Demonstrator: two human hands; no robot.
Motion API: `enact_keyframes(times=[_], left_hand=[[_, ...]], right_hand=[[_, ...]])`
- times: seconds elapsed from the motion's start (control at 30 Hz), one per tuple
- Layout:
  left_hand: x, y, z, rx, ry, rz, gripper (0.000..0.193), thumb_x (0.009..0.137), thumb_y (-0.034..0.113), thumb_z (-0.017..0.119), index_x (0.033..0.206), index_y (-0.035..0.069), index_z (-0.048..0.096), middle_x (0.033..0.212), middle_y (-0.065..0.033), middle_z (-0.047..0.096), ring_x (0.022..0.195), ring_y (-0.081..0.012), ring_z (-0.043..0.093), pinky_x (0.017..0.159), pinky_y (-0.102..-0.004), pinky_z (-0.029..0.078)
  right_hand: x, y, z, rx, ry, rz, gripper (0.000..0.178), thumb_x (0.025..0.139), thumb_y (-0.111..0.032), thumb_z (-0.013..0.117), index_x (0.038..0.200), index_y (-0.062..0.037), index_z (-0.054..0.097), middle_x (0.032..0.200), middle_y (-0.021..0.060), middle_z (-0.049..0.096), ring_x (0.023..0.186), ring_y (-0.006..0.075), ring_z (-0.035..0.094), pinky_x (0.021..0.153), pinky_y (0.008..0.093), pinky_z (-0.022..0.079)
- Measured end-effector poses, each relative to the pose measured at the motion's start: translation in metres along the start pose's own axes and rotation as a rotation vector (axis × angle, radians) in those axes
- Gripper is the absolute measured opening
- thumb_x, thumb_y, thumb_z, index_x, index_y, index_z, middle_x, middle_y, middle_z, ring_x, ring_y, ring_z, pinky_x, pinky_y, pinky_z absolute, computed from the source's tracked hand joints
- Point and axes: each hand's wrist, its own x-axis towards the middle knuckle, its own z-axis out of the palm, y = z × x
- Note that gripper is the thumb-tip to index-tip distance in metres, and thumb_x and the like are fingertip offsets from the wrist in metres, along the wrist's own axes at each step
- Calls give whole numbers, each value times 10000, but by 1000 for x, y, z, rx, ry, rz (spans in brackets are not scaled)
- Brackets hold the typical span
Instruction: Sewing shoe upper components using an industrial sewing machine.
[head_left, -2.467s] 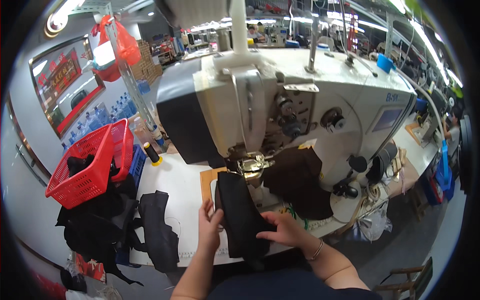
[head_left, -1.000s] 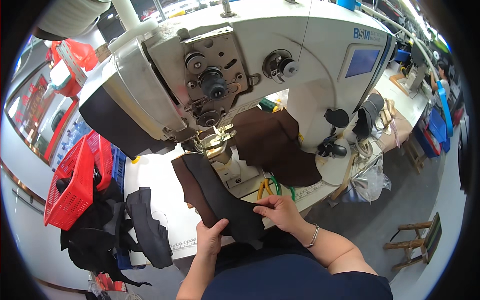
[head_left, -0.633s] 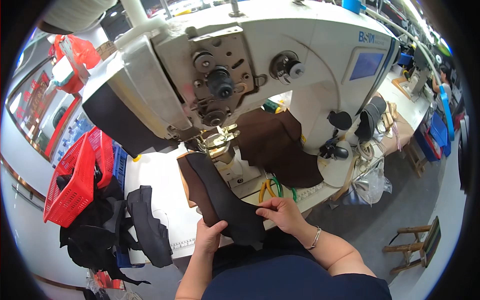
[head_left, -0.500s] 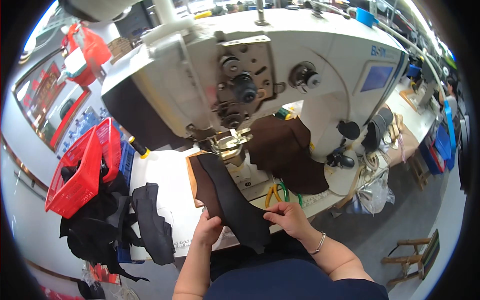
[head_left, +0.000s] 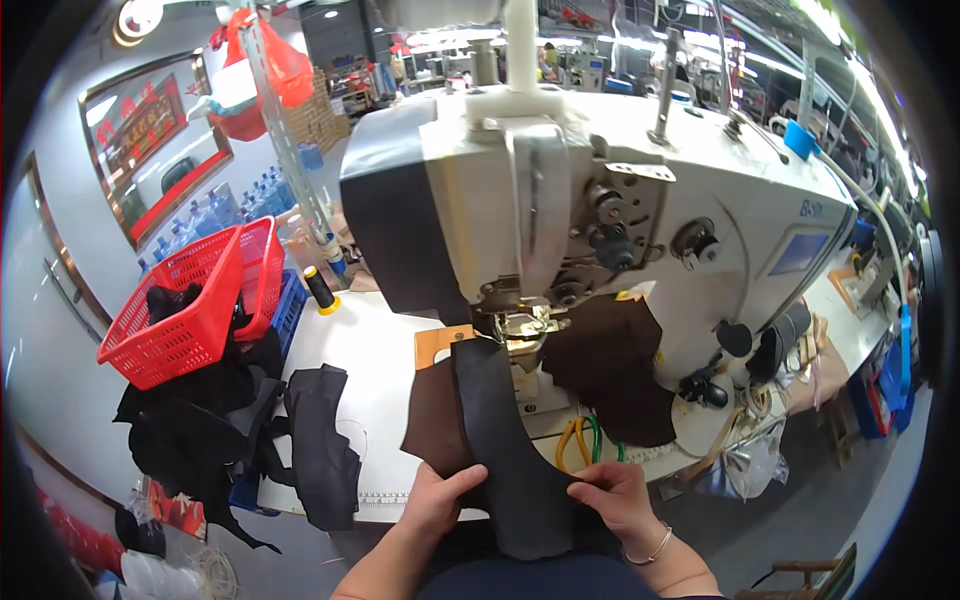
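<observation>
A black cut piece of leather or fabric (head_left: 505, 450) lies over a dark brown piece (head_left: 435, 410), their far ends by the needle and presser foot of a white sewing machine (head_left: 720, 150). With thumb on top, my left hand (head_left: 440, 497) grips the near left edge of the layers. At the right edge, my right hand (head_left: 612, 500) pinches a corner of the black piece between thumb and fingers. The black piece's near end hangs toward my body. Another dark brown piece (head_left: 615, 370) rests beneath the machine's arm, right of the needle.
Dark cut pieces (head_left: 325, 450) lie on the white table at left. Beyond them are a red basket (head_left: 180, 310) and a black thread cone (head_left: 320, 290). Scissors with yellow and green handles (head_left: 575, 443) lie right of the needle.
The view has tilted up and shifted left, so the machine appears lower and further right. Both hands keep their hold on the pieces, whose near end now lies flatter and broader.
</observation>
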Motion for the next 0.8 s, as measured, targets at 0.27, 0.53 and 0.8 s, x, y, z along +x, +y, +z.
enact_keyframes(times=[0.27, 0.53, 0.8], left_hand=[[5, -7, -1, -46, 29, -43, 657, 729, 71, 689, 1305, -2, 381, 1207, -135, 534, 1103, -267, 540, 935, -392, 447], [26, -5, 0, -155, -15, -8, 729, 748, 18, 653, 1379, 48, 290, 1324, -110, 438, 1221, -254, 426, 1034, -376, 331], [47, 3, -1, -210, -71, -32, 675, 775, 39, 633, 1372, 69, 321, 1331, -86, 444, 1231, -245, 426, 1036, -383, 331]], right_hand=[[4, 3, -5, 92, -15, -3, 116, 790, -22, 696, 887, 31, 661, 764, 55, 660, 701, 85, 614, 627, 198, 501], [24, -8, -9, 40, -33, -89, 110, 786, -31, 703, 873, 22, 662, 755, 45, 656, 687, 76, 602, 630, 193, 486], [42, -22, -5, -33, -11, -151, 118, 786, -41, 707, 883, 14, 667, 757, 23, 651, 673, 55, 581, 624, 188, 475]])
